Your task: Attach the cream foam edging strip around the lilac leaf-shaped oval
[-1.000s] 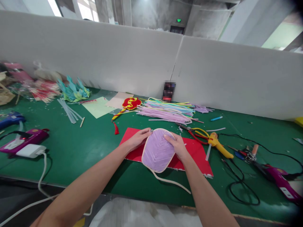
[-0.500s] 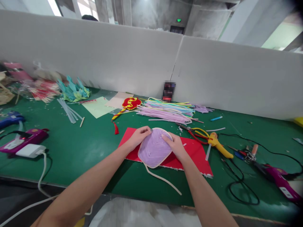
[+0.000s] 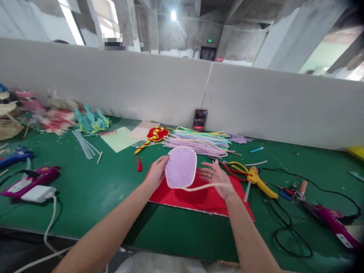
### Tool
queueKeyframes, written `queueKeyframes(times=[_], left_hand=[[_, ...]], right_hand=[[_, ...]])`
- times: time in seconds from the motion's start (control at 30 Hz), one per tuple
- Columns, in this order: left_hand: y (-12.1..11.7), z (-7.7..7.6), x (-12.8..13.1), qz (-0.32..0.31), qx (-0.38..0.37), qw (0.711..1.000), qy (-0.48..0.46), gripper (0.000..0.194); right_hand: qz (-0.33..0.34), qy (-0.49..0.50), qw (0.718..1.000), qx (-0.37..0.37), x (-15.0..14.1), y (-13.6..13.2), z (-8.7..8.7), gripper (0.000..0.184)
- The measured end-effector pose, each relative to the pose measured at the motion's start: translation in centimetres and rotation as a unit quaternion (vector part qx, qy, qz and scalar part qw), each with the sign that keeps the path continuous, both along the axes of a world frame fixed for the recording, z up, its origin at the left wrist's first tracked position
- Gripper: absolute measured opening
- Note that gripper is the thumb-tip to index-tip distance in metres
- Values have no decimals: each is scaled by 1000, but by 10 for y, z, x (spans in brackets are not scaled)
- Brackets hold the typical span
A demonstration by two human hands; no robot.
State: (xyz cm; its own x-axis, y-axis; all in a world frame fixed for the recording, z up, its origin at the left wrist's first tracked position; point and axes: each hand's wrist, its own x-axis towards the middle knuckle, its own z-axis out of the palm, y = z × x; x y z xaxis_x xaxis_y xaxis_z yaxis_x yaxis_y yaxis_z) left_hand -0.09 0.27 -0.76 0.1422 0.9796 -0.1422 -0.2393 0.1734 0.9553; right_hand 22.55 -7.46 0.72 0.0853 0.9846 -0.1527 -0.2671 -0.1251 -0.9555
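My right hand [image 3: 218, 179] has come off the flat, rounded lilac panel with ribbed strips and a cream cord edging [image 3: 181, 167]. A moment ago its thumb pressed on the lilac face; now its fingers are spread apart, pointing at the panel's right edge. They are very near that edge, and I cannot tell whether a fingertip still brushes it.

My left hand [image 3: 157, 172] has moved to the panel's left edge, its fingers clamped there. I judge that this grip alone now bears the piece, which leaves my right fingers free but gives the panel support on one side only.

The panel has also been turned and lifted. It stands more upright, above the red rectangular board with a ragged pale edge [image 3: 184, 200], which lies on the green tabletop [image 3: 108, 197]. The loose cream cord tail [image 3: 200, 187], which hung down towards me, now runs sideways from the panel's bottom edge across my right palm and wrist. My fingers are not closed on it; whether it rests on the skin or passes in front, I cannot tell.

Behind the panel lies the bundle of pastel fuzzy stems [image 3: 199, 143]. The yellow hot glue gun [image 3: 263, 184] lies to the right, beyond my right hand.
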Motion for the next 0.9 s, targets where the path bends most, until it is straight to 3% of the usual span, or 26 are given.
queueKeyframes(times=[0.1, 0.2, 0.27, 0.4, 0.57, 0.67, 0.77, 0.8, 0.9], left_hand=[[-3, 13, 4, 32, -16, 998, -54, 22], [-18, 27, 18, 51, -9, 994, -99, 5], [-32, 32, 32, 50, 1, 992, -114, 13], [-60, 29, 54, 36, 11, 995, -90, 32], [-89, 19, 45, -19, 13, 1000, 20, 48], [-103, 19, 26, -90, 6, 991, 96, 31], [-114, 22, 10, -132, 10, 978, 159, 17], [-116, 24, 6, -134, 26, 973, 188, 11], [-113, 30, 1, -140, 176, 913, 340, 9]], right_hand=[[-14, 18, 1000, 14, 13, -13, 9, 35], [10, 22, 1000, 18, 13, -29, 15, 41], [16, 16, 1000, 18, 6, -35, 17, 49], [-66, -34, 997, -11, -7, -35, 11, 52], [-144, -92, 985, -1, 0, -23, -10, 59], [-146, -153, 977, 5, 9, -20, -17, 51], [-147, -241, 959, 23, 17, -24, -13, 45], [-153, -275, 949, 34, 20, -26, -9, 42], [-178, -361, 912, 75, 34, -35, 8, 31]])
